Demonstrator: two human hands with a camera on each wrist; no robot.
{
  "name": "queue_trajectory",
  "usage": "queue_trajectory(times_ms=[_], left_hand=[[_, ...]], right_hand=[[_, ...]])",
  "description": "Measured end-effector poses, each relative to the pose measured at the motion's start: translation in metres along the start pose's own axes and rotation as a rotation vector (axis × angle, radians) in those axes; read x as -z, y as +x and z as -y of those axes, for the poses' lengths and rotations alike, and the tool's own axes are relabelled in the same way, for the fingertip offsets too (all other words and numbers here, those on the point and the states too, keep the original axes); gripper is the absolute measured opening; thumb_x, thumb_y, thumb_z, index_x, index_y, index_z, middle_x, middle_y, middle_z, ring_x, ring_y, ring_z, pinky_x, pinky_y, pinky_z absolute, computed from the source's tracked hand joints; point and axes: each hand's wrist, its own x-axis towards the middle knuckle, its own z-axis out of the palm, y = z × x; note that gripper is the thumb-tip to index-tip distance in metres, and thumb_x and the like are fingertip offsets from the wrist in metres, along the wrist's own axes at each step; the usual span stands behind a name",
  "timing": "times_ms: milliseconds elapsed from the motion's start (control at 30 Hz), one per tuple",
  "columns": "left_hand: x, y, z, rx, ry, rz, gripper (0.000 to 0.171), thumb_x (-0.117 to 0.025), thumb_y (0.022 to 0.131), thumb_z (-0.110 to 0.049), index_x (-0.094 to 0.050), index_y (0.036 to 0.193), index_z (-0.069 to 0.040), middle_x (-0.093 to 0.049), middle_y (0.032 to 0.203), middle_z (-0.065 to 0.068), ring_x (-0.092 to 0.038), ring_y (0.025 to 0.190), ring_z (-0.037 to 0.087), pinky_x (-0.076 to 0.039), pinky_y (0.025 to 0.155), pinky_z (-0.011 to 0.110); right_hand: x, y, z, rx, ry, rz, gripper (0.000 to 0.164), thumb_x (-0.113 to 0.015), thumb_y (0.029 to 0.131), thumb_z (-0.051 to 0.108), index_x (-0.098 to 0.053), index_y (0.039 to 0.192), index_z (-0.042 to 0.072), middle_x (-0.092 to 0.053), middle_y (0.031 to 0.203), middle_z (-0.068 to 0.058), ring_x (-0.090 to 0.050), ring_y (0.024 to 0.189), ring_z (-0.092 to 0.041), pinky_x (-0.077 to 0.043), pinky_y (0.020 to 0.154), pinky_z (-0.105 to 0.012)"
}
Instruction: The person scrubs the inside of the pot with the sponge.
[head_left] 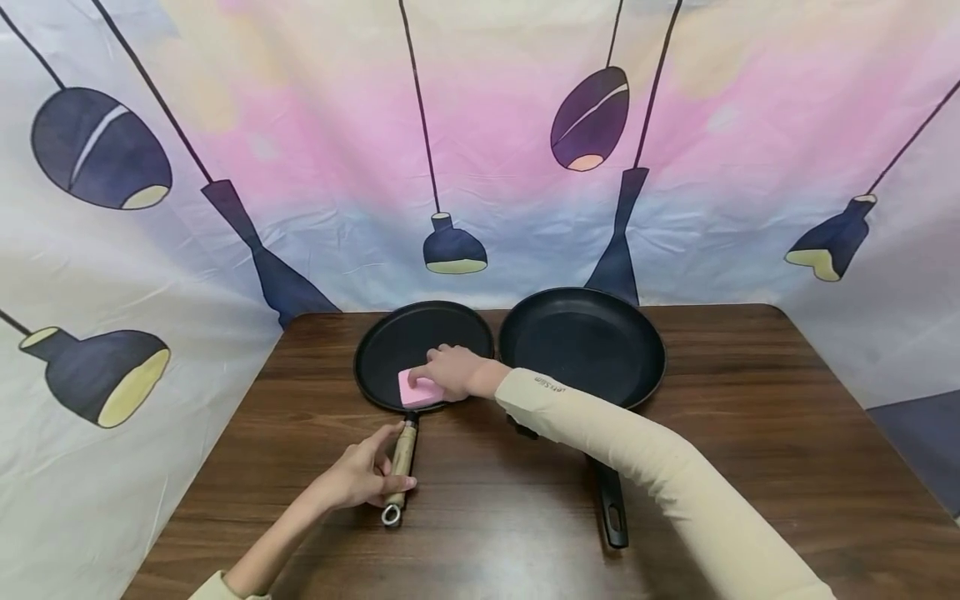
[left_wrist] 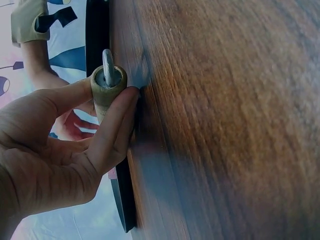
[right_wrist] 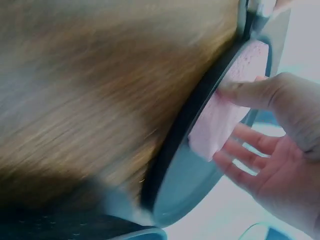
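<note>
A flat black pan [head_left: 390, 346] with a wooden handle [head_left: 403, 458] lies at the back left of the table. My left hand [head_left: 356, 475] holds that handle, its thumb on one side and fingers on the other; the left wrist view shows the handle's end with a metal ring [left_wrist: 106, 67]. In my right hand [head_left: 453, 371] is a pink sponge [head_left: 416, 390], resting at the pan's near rim. The right wrist view shows the thumb on one face of the sponge [right_wrist: 220, 120] and the fingertips at its other side.
To the right stands a larger, deeper black frying pan [head_left: 581, 333], its black handle [head_left: 611, 500] pointing toward me beneath my right forearm. The two pans sit side by side near the far edge of the brown wooden table [head_left: 495, 533]. Behind hangs a cloth [head_left: 510, 167] printed with lamps.
</note>
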Motion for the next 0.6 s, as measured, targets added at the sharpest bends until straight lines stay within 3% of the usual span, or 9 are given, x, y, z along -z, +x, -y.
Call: queue_trajectory(times_ms=[133, 233, 300, 467, 600], left_hand=[[0.002, -0.001, -0.001, -0.009, -0.004, 0.004, 0.093, -0.083, 0.087, -0.012, -0.024, 0.155, 0.009, -0.054, 0.076, 0.005, -0.058, 0.067, 0.016, -0.064, 0.059, 0.037], [0.004, -0.002, -0.002, -0.011, -0.002, -0.004, 0.093, -0.083, 0.087, -0.012, -0.024, 0.156, 0.009, -0.054, 0.076, 0.005, -0.058, 0.068, 0.016, -0.064, 0.059, 0.037], [0.004, -0.002, -0.004, -0.005, -0.005, -0.009, 0.093, -0.083, 0.086, -0.012, -0.025, 0.156, 0.009, -0.053, 0.076, 0.005, -0.057, 0.068, 0.016, -0.064, 0.059, 0.036], [-0.001, -0.002, -0.005, 0.039, -0.036, 0.009, 0.097, -0.085, 0.085, -0.014, -0.025, 0.158, 0.005, -0.051, 0.079, 0.004, -0.056, 0.070, 0.015, -0.064, 0.062, 0.034], [0.000, -0.001, -0.004, 0.050, -0.035, 0.013, 0.097, -0.085, 0.085, -0.015, -0.024, 0.158, 0.005, -0.051, 0.081, 0.006, -0.055, 0.069, 0.016, -0.064, 0.063, 0.035]], right_hand=[[0.004, 0.008, -0.004, 0.012, 0.053, 0.014, 0.053, -0.071, 0.098, 0.018, -0.054, 0.144, 0.037, -0.059, 0.139, -0.006, -0.055, 0.125, -0.023, -0.052, 0.104, -0.036], [0.007, 0.019, -0.018, -0.026, 0.114, -0.002, 0.057, -0.076, 0.094, 0.023, -0.055, 0.145, 0.036, -0.057, 0.142, -0.007, -0.053, 0.127, -0.025, -0.052, 0.101, -0.037], [0.008, 0.027, -0.029, -0.097, 0.134, -0.030, 0.058, -0.077, 0.094, 0.026, -0.055, 0.147, 0.034, -0.055, 0.144, -0.009, -0.052, 0.130, -0.027, -0.051, 0.102, -0.039], [0.004, 0.044, -0.054, -0.370, 0.142, -0.073, 0.054, -0.073, 0.096, 0.030, -0.054, 0.147, 0.028, -0.059, 0.138, -0.013, -0.055, 0.124, -0.031, -0.053, 0.102, -0.044], [0.004, 0.058, -0.060, -0.463, 0.131, -0.056, 0.048, -0.068, 0.099, 0.028, -0.055, 0.144, 0.022, -0.061, 0.134, -0.016, -0.056, 0.120, -0.033, -0.054, 0.102, -0.046]])
